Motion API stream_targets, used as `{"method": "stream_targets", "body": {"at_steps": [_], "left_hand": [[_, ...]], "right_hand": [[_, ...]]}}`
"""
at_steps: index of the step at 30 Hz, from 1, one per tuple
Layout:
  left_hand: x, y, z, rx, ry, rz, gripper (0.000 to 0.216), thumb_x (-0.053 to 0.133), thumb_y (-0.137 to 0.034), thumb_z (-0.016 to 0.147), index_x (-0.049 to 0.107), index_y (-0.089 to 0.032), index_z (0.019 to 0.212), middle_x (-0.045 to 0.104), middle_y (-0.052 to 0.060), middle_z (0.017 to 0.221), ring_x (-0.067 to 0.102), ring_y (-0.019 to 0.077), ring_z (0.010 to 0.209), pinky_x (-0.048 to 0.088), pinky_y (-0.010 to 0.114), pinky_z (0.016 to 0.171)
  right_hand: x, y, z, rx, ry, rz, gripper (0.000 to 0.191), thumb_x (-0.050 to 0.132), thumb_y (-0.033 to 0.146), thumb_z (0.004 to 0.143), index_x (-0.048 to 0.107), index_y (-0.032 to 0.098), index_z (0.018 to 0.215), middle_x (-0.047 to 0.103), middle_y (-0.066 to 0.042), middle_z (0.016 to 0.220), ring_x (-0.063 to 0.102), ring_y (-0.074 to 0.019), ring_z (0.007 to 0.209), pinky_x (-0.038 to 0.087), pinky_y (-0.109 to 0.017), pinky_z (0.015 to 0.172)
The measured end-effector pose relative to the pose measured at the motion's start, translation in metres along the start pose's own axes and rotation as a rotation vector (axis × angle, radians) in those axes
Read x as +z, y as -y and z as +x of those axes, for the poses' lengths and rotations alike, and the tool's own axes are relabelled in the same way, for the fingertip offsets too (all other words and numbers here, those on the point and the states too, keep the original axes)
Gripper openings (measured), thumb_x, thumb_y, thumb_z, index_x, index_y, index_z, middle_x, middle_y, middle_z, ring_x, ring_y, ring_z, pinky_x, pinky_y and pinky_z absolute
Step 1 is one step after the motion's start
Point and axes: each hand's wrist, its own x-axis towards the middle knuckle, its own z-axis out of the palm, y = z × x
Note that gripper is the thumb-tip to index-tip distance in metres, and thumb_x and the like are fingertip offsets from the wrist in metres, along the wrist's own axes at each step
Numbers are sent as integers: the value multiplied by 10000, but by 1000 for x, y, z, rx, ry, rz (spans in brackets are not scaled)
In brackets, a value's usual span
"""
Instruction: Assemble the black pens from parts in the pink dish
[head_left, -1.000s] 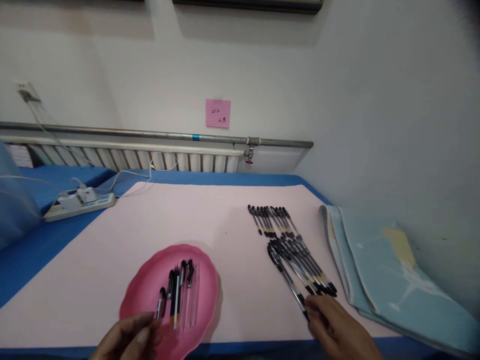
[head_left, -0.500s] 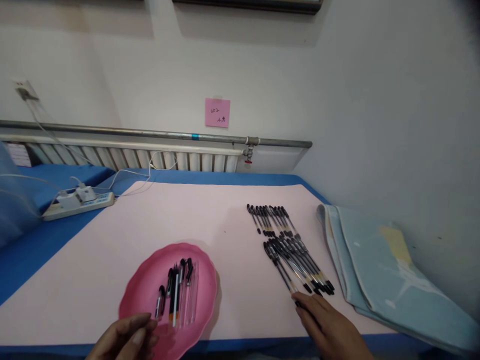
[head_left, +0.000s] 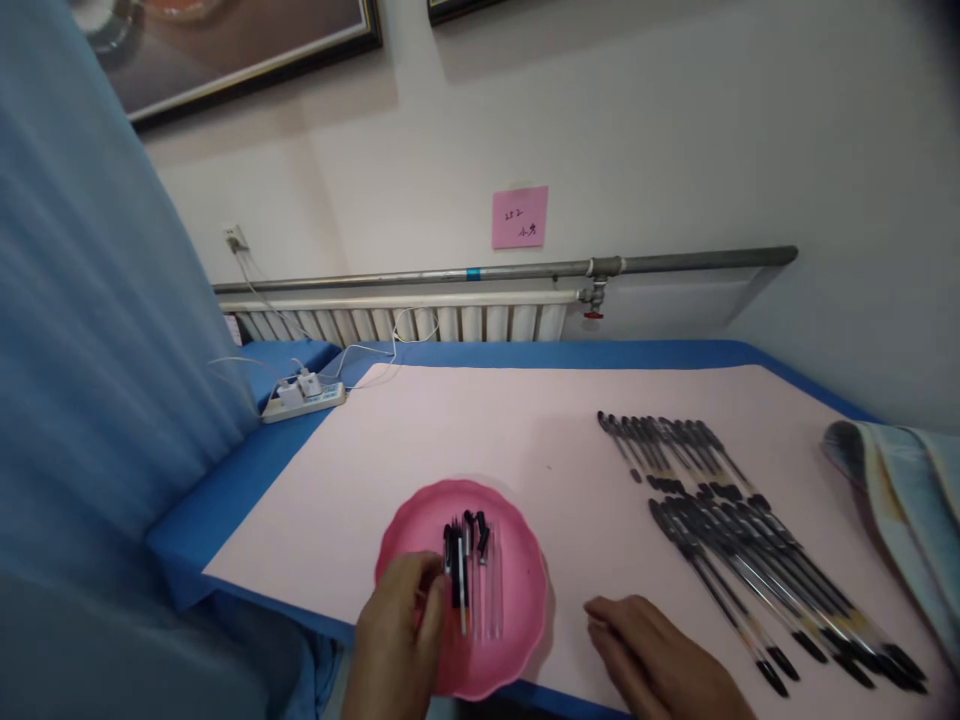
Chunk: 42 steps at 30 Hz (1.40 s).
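A pink plate (head_left: 525,620) near the table's front edge holds several pens and clear pen barrels (head_left: 484,570). My left hand (head_left: 397,635) reaches over the plate's left side, its fingers pinched on a black pen (head_left: 455,560) there. My right hand (head_left: 652,660) lies on the pink mat (head_left: 465,430) just right of the plate, fingers stretched out and holding nothing. Right of that hand lies a long row of black pens (head_left: 750,550), with a second shorter row (head_left: 660,440) behind it.
A folded pale blue cloth (head_left: 900,480) lies at the far right. A white power strip (head_left: 304,397) with cables sits at the back left on the blue table cover. Blue fabric (head_left: 90,350) fills the left side. A radiator (head_left: 420,322) and a pipe run along the wall.
The view has swung left. My left hand moved up onto the plate and closed on a pen. My right hand left the pen row and now rests flat on the mat.
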Motion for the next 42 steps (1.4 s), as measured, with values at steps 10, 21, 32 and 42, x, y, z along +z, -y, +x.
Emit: {"method": "stream_targets", "body": {"at_steps": [10, 21, 32, 42], "left_hand": [[16, -3, 29, 30, 326, 731, 268, 451, -133, 776, 702, -103, 867, 680, 162, 951, 584, 291, 923, 398, 374, 824], [22, -21, 37, -94, 371, 746, 300, 454, -191, 771, 713, -67, 855, 717, 243, 844, 682, 336, 769, 447, 368, 630], [8, -28, 17, 42, 228, 442, 219, 401, -218, 842, 599, -177, 756, 659, 80, 767, 617, 188, 683, 392, 271, 606], [45, -45, 6, 223, 363, 240, 177, 467, -234, 848, 631, -168, 860, 649, 98, 884, 614, 212, 767, 421, 294, 676]], "right_hand": [[26, 1, 25, 78, 17, 45, 216, 399, 233, 920, 614, 246, 902, 689, -20, 797, 680, -167, 703, 536, -275, 621], [28, 0, 22, 93, 38, 76, 223, 396, 237, 925, 616, 240, 891, 665, -25, 783, 667, -177, 688, 508, -288, 614], [12, 24, 22, 328, 51, 420, 205, 457, 336, 904, 635, 248, 851, 676, 2, 748, 636, -170, 685, 502, -233, 614], [9, 39, 18, 727, -111, 1041, 329, 590, 532, 815, 625, 210, 761, 544, 46, 529, 459, -120, 480, 375, -214, 442]]}}
